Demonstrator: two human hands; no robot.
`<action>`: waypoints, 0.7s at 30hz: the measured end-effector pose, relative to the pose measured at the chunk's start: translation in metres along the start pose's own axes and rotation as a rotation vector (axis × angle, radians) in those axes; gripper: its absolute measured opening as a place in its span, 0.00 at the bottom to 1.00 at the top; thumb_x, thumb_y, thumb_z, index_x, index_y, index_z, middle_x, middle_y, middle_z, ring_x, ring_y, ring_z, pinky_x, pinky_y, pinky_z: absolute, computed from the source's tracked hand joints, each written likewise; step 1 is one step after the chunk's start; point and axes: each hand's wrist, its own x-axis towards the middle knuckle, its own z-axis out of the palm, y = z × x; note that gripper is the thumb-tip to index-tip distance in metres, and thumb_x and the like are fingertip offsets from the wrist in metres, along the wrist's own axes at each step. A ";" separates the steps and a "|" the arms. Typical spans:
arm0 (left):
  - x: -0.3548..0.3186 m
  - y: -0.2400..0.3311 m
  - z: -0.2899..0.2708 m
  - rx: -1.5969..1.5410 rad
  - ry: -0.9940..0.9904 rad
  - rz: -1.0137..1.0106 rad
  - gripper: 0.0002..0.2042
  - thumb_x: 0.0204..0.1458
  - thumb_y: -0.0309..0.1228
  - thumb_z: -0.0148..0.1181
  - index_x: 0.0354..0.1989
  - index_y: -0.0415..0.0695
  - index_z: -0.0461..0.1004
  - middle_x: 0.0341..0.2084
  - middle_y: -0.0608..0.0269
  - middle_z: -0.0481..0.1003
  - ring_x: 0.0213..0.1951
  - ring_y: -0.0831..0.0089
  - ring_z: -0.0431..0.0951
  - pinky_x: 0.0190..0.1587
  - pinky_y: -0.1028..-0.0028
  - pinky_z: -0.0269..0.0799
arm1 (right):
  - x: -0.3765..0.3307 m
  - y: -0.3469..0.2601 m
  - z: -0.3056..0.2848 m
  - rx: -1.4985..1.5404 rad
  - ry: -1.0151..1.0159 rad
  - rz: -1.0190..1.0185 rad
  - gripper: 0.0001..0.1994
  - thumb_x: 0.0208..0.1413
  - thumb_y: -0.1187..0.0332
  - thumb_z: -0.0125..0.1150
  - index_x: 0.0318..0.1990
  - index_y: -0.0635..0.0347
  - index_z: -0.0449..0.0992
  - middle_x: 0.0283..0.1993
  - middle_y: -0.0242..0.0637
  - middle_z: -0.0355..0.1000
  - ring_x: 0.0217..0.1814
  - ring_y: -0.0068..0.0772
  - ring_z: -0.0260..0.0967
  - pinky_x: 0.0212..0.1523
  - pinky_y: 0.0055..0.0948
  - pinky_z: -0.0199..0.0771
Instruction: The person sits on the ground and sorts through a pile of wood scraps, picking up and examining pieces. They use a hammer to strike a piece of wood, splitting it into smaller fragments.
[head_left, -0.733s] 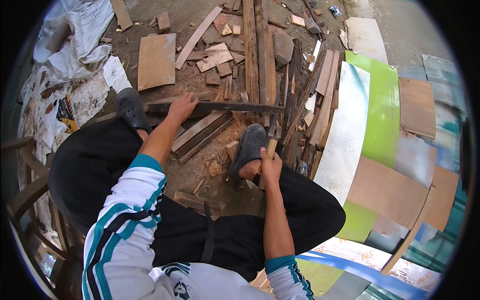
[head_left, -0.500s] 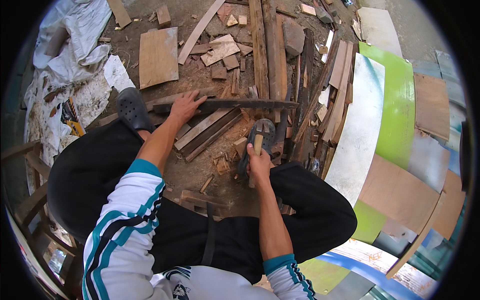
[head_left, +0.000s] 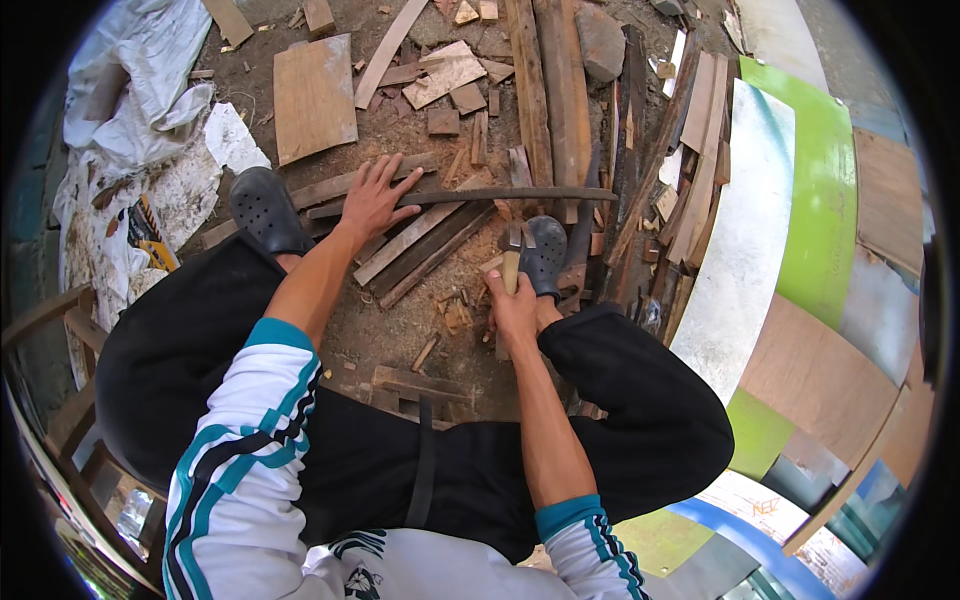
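Note:
Across the work area lies a long, narrow dark wooden strip (head_left: 500, 195), its thin edge facing up. My left hand (head_left: 375, 200) lies over the left part of this strip with fingers spread and the thumb apart; it holds nothing. Closed round the wooden handle of a hammer (head_left: 511, 268) is my right hand (head_left: 515, 312), below the strip's right half. The hammer's metal head points away from me, beside my right clog (head_left: 543, 256). Several wood battens (head_left: 430, 250) lie under the strip, between my feet.
Long timbers (head_left: 560, 110) and scrap wood pile up ahead and to the right. A plywood piece (head_left: 315, 100) lies at far left, near white plastic sheeting (head_left: 110, 120). White and green panels (head_left: 815, 200) line the right side. A wooden frame (head_left: 60, 340) stands at left.
The dark strip has turned, so a thin edge shows where a broader face was. My left hand's fingers have spread. The right hand with the hammer has shifted only slightly.

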 end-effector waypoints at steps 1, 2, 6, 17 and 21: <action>0.005 0.001 -0.005 -0.005 -0.032 0.019 0.34 0.59 0.64 0.41 0.73 0.69 0.49 0.72 0.59 0.48 0.71 0.59 0.50 0.71 0.55 0.44 | 0.000 -0.002 -0.001 0.005 0.001 0.016 0.16 0.63 0.56 0.57 0.39 0.63 0.67 0.18 0.31 0.61 0.11 0.26 0.61 0.12 0.30 0.60; 0.006 -0.001 0.001 -0.018 -0.002 0.033 0.34 0.59 0.64 0.42 0.73 0.69 0.50 0.72 0.59 0.49 0.71 0.59 0.50 0.71 0.55 0.44 | 0.000 -0.004 0.001 0.007 -0.006 0.030 0.16 0.63 0.56 0.57 0.39 0.63 0.67 0.18 0.31 0.61 0.11 0.26 0.60 0.12 0.30 0.60; 0.013 -0.007 0.012 -0.124 0.062 0.069 0.34 0.58 0.64 0.45 0.72 0.69 0.53 0.70 0.58 0.53 0.70 0.58 0.54 0.71 0.55 0.47 | 0.010 -0.006 0.007 -0.032 -0.014 0.057 0.16 0.63 0.57 0.57 0.38 0.62 0.67 0.18 0.32 0.62 0.10 0.26 0.60 0.12 0.30 0.59; 0.027 -0.020 0.016 -0.201 0.148 0.165 0.31 0.56 0.57 0.55 0.68 0.67 0.61 0.68 0.53 0.57 0.66 0.52 0.61 0.67 0.53 0.57 | 0.055 0.013 0.031 -0.169 0.040 -0.182 0.16 0.63 0.56 0.58 0.36 0.61 0.68 0.19 0.31 0.63 0.11 0.25 0.61 0.13 0.29 0.59; 0.026 -0.022 0.020 -0.166 0.133 0.182 0.31 0.54 0.59 0.56 0.67 0.67 0.62 0.70 0.53 0.55 0.68 0.51 0.58 0.67 0.50 0.56 | 0.052 -0.018 0.031 -0.189 0.079 -0.139 0.22 0.60 0.52 0.59 0.44 0.66 0.74 0.33 0.50 0.75 0.36 0.48 0.73 0.42 0.40 0.70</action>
